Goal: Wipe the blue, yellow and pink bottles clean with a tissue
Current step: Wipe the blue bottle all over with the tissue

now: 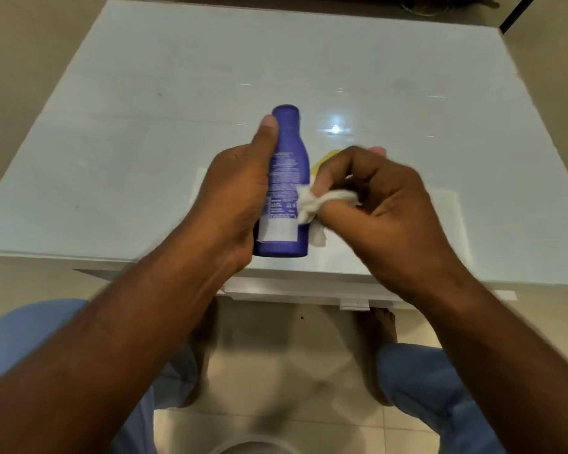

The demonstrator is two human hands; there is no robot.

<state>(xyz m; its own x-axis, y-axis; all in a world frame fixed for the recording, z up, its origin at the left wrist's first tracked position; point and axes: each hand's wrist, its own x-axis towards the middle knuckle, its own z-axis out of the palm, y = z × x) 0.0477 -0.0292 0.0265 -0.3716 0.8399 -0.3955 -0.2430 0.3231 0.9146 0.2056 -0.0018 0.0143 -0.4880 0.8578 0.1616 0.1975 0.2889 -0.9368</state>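
Observation:
My left hand (240,198) grips the blue bottle (287,178) above the near edge of the table, cap pointing away from me, printed label facing up. My right hand (384,204) pinches a crumpled white tissue (312,208) and presses it against the bottle's right side. A sliver of the yellow bottle (323,160) shows on the table just behind my right hand, mostly hidden by it. The pink bottle is not in view.
The pale glass-topped table (177,126) stretches away in front of me, with a light reflection near its middle. Its near edge lies just under my wrists. My knees in blue trousers and a tiled floor are below.

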